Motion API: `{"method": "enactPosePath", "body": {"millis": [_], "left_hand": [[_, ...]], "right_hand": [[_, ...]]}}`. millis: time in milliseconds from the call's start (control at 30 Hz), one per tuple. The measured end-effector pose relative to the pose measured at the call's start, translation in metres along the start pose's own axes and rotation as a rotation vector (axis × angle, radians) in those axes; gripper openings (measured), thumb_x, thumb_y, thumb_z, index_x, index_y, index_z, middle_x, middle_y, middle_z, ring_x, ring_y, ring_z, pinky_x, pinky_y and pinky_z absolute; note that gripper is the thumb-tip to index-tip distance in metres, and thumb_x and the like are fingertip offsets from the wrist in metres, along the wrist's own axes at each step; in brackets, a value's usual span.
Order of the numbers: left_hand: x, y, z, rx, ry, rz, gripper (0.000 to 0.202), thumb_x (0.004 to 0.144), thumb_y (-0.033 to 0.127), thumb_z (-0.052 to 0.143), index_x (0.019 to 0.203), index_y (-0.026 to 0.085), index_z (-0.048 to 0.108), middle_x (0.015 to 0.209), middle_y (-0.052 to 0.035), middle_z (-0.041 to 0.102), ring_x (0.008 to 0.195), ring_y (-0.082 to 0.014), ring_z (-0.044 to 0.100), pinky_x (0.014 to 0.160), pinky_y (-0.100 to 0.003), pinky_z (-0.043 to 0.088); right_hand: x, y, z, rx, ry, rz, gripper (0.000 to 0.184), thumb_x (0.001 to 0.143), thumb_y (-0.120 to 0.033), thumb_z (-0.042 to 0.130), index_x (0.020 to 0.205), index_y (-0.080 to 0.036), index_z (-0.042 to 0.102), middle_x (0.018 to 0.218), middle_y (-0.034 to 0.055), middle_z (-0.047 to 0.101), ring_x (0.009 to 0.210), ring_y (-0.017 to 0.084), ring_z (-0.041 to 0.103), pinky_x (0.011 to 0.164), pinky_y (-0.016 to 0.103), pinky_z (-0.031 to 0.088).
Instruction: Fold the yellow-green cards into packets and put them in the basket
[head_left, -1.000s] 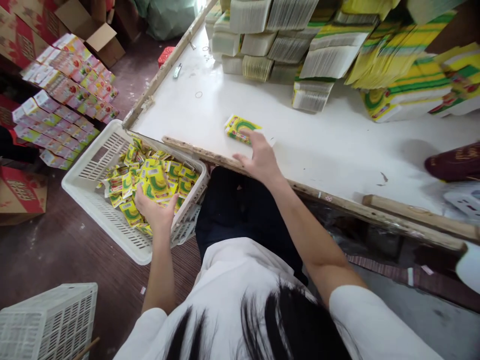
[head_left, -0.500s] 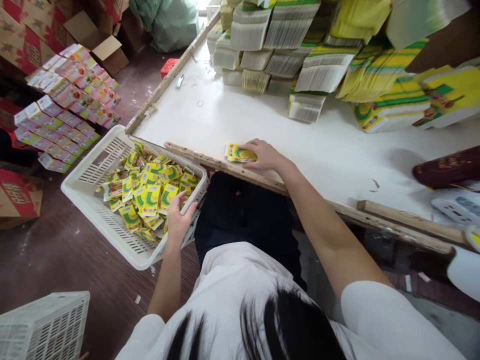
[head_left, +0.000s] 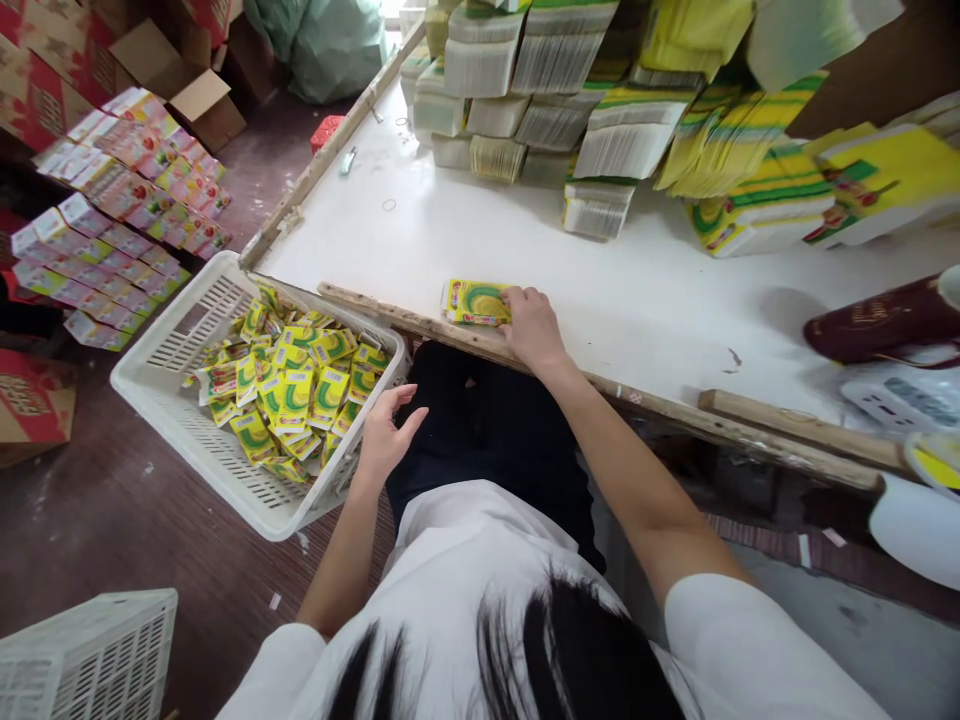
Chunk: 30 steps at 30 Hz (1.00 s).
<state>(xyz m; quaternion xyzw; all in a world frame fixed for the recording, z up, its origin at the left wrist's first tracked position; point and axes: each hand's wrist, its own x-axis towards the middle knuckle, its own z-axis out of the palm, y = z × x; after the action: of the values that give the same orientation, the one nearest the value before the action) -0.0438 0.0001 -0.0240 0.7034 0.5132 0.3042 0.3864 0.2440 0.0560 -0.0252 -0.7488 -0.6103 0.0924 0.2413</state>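
At the table's front edge, a small yellow and green printed packet lies flat on the white top. My right hand has its fingers closed on the packet's right end; whether one packet or a thin stack is there I cannot tell. Bare and with fingers apart, my left hand hovers by the right rim of a white plastic basket. Many similar yellow packets fill that basket in a loose heap.
Stacks of yellow and white flat cartons line the table's back. A dark red cup lies at the right near a white power strip. Pink boxes are piled on the floor left, and another white crate stands lower left.
My left hand has moved right, away from above the basket's packets. My right hand has shifted to the packet's right end, uncovering more of it. The whole view has slid slightly.
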Motion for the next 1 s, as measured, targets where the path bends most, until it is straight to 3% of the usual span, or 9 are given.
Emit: {"method": "enactPosePath", "body": {"millis": [133,233,333,467,633,733,833,933,1000], "left_hand": [[0.004,0.004,0.014,-0.268,-0.090,-0.082,0.052,0.079,0.043,0.076,0.124,0.021,0.061,0.120,-0.0116,0.069,0.111,-0.0249,0.068,0.100,-0.046,0.052],[0.014,0.012,0.029,-0.667,-0.086,-0.141,0.068,0.071,0.054,0.080,0.128,0.024,0.056,0.126,-0.0125,0.066,0.116,-0.0283,0.065,0.099,-0.047,0.052],[0.026,0.028,0.036,-1.033,0.122,-0.153,0.053,0.080,0.062,0.067,0.116,0.024,0.061,0.113,-0.0086,0.069,0.113,-0.0252,0.065,0.099,-0.044,0.051],[0.035,0.047,0.028,-1.312,0.358,-0.154,0.039,0.080,0.059,0.067,0.086,0.021,0.060,0.075,0.0014,0.060,0.074,-0.0124,0.063,0.082,-0.030,0.054],[0.030,0.047,0.026,-1.240,0.473,-0.204,0.054,0.071,0.073,0.068,0.076,0.021,0.054,0.064,0.0052,0.048,0.056,-0.0079,0.051,0.062,-0.022,0.050],[0.021,0.037,0.032,-1.105,0.414,-0.174,0.059,0.061,0.076,0.074,0.082,0.022,0.062,0.078,0.0003,0.063,0.072,-0.0125,0.063,0.073,-0.026,0.055],[0.012,0.024,0.033,-0.935,0.394,-0.156,0.048,0.058,0.056,0.087,0.086,0.021,0.069,0.087,-0.0012,0.071,0.082,-0.0156,0.069,0.081,-0.029,0.056],[0.008,0.012,0.021,-0.765,0.380,-0.183,0.037,0.063,0.045,0.088,0.083,0.019,0.071,0.081,-0.0008,0.074,0.077,-0.0157,0.070,0.080,-0.030,0.056],[0.008,0.009,0.005,-0.666,0.294,-0.142,0.041,0.069,0.048,0.083,0.096,0.020,0.072,0.094,-0.0053,0.076,0.088,-0.0201,0.072,0.087,-0.034,0.056]], "right_hand": [[-0.014,-0.016,-0.016,0.233,0.124,-0.048,0.048,0.077,-0.013,0.064,0.123,-0.019,0.051,0.111,0.0133,0.062,0.100,0.031,0.058,0.087,0.049,0.052],[-0.043,-0.047,-0.020,0.484,0.000,-0.180,0.052,0.073,-0.011,0.067,0.121,-0.022,0.050,0.104,0.0075,0.062,0.092,0.025,0.060,0.085,0.043,0.053],[-0.080,-0.080,-0.006,0.722,-0.242,-0.247,0.048,0.073,-0.011,0.068,0.116,-0.026,0.054,0.096,0.0029,0.060,0.085,0.022,0.060,0.083,0.040,0.053],[-0.113,-0.106,0.015,1.195,-0.435,-0.143,0.047,0.074,-0.026,0.077,0.115,-0.030,0.054,0.096,0.0007,0.060,0.086,0.020,0.062,0.081,0.035,0.056],[-0.119,-0.112,0.019,1.207,-0.451,-0.058,0.046,0.070,-0.027,0.081,0.111,-0.029,0.062,0.103,0.0019,0.066,0.094,0.022,0.065,0.083,0.036,0.057],[-0.114,-0.102,0.018,1.129,-0.311,-0.003,0.036,0.074,-0.026,0.077,0.108,-0.026,0.066,0.094,0.0013,0.070,0.084,0.020,0.066,0.079,0.036,0.055],[-0.108,-0.088,0.016,1.125,-0.224,0.005,0.019,0.080,-0.026,0.070,0.098,-0.022,0.072,0.092,0.0024,0.074,0.084,0.020,0.069,0.077,0.034,0.055],[-0.104,-0.073,0.010,1.026,-0.151,-0.089,0.011,0.084,-0.024,0.067,0.089,-0.022,0.076,0.083,0.0021,0.075,0.074,0.018,0.068,0.069,0.031,0.055],[-0.101,-0.064,0.004,0.876,-0.065,-0.184,0.014,0.087,-0.022,0.066,0.093,-0.024,0.078,0.084,0.0030,0.076,0.074,0.018,0.066,0.072,0.032,0.054]]}}
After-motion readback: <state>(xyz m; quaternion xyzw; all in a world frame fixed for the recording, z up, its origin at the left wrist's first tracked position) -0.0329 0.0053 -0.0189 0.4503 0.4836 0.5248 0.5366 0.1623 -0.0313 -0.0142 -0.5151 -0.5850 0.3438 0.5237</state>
